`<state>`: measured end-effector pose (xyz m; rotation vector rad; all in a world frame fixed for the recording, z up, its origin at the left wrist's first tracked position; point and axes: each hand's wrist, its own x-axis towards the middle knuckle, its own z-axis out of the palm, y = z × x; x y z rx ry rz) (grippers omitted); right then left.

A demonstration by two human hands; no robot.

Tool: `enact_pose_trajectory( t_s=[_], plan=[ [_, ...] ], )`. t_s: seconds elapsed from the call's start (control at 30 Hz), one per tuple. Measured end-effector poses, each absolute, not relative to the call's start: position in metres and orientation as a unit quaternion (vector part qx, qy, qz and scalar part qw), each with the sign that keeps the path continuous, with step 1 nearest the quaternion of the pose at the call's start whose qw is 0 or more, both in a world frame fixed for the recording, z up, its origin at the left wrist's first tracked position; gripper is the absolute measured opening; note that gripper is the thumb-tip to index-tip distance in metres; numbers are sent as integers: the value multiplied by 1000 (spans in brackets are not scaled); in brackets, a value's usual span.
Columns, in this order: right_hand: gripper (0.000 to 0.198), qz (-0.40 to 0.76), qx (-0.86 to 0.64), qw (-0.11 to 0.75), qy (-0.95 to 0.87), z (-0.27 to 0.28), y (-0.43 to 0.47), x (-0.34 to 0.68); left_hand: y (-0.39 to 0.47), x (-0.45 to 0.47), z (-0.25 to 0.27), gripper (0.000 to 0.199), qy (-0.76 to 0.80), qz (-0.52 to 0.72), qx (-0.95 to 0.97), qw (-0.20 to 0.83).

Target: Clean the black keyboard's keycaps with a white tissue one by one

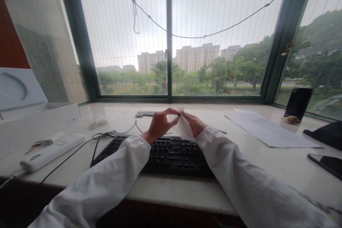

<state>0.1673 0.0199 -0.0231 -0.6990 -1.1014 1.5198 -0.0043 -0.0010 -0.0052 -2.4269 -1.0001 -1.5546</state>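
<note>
Over the black keyboard [171, 165] both of my hands are raised and close together. My left hand [159, 124] pinches a small black piece, which looks like a keycap [179, 114], between thumb and forefinger. A thin white tissue [185, 128] hangs from my right hand [196, 124], its upper edge against the black piece. The right fingers are closed on the tissue and partly hidden by it. Beneath my hands, part of the keyboard shows dark gaps between its keys. Behind my left hand lies a group of loose keycaps [144, 114] on the white sill.
Printed paper sheets [269, 128] lie to the right, near a black upright object [298, 104] and a phone [327, 164]. To the left are a white box [53, 114], a white power strip [53, 151], a crumpled tissue [98, 122] and a black cable [74, 156]. A window stands behind.
</note>
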Motion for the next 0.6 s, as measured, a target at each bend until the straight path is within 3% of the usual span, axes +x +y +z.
enact_pose_trajectory(
  t_s=[0.33,0.6],
  plan=[
    [41,584,-275,586,-491,-22,18,164,-1,-4,-5,21,-324,-488,-806,85],
    [42,554,-294,585,-513,-24,19,164,2,-5,-5,25,-351,-511,-784,31]
  ],
)
